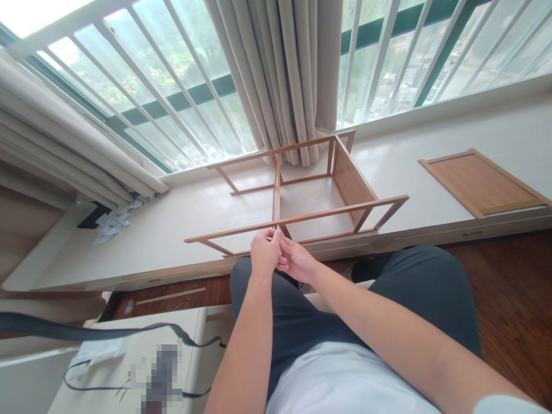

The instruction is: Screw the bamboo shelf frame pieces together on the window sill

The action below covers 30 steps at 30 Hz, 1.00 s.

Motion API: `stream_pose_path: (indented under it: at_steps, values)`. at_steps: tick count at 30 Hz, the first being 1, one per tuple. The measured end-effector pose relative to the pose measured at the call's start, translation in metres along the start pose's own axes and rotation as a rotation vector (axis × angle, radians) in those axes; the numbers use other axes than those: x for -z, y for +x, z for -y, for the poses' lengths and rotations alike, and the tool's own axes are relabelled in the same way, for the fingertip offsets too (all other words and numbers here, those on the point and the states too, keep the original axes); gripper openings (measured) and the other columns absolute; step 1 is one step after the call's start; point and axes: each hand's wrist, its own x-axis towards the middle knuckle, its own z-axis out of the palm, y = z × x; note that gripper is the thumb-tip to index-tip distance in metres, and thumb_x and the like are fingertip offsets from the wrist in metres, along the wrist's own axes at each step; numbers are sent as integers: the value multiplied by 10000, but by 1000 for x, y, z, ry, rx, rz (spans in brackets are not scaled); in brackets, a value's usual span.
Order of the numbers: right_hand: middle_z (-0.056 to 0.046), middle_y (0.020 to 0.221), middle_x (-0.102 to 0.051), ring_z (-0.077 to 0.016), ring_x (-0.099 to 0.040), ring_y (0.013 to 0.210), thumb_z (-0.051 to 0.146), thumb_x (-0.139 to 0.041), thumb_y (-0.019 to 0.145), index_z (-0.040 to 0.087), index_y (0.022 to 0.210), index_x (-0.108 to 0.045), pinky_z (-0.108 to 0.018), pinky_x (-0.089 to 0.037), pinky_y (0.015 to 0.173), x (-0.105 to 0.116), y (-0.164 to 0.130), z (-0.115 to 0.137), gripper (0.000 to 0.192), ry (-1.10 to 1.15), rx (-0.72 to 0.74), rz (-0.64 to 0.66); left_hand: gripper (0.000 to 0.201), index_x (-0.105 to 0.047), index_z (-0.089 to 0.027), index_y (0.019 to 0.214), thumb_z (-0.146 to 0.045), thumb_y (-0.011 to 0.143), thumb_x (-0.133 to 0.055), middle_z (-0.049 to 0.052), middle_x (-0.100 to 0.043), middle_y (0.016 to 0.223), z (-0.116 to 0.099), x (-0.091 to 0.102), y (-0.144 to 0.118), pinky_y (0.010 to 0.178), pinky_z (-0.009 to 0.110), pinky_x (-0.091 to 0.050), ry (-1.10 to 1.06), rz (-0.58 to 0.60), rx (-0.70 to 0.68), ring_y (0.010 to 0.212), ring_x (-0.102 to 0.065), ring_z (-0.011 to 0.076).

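Barred windows with green frames look out over hazy trees and buildings, and a heavy beige curtain hangs between them. Beneath runs a long, pale surface with a smooth sheen. An open, light-brown wooden frame of slim rails lies along the middle of this surface, its near side close to the front edge; a solid brown panel closes off part of it toward the right.

The person's left hand is at the near rail of the frame, where the middle crosspiece meets it, with thumb and fingers pinched on a slim, silvery piece too small to identify. The right hand is just beside it, fingers bent inward toward the left; whether they also grip something cannot be told.

Well apart to the right, a flat brown wooden board with raised edging lies on the same surface. At the far left end is a heap of crumpled white paper.

At the lower left, a white tabletop carries a clear plastic packet and a pixelated dark object, with a dark strap across the view. Dark reddish wood flooring shows at the right.
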Motion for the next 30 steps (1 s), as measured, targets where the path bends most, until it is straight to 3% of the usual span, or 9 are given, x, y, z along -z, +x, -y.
stream_pose_path:
  at_steps: [7,14,30]
  values:
    - [63,615,-498,-69,-347,469,421,-774,771,210,845,-522,-184,-217,416,-2,-2,3,337,-65,-57,-48,206,-691,-214,742,-402,806,-640,-17,-559,429,-4,1,-1,469,246,-365,43,-44,-21,385,-537,156]
    - [58,609,-531,-67,-364,445,466,-743,779,208,830,-510,-179,-211,391,-7,-3,3,352,-135,-10,-94,201,-665,-212,701,-388,797,-651,-29,-535,411,-5,3,-1,465,245,-360,7,-47,-41,356,-503,143]
    - [66,539,-508,-55,-336,394,521,-691,798,203,767,-517,-175,-225,342,-9,0,-2,364,-331,138,-228,292,-652,-177,698,-455,786,-668,-19,-549,434,13,-7,5,365,222,-346,-297,21,11,347,-514,143]
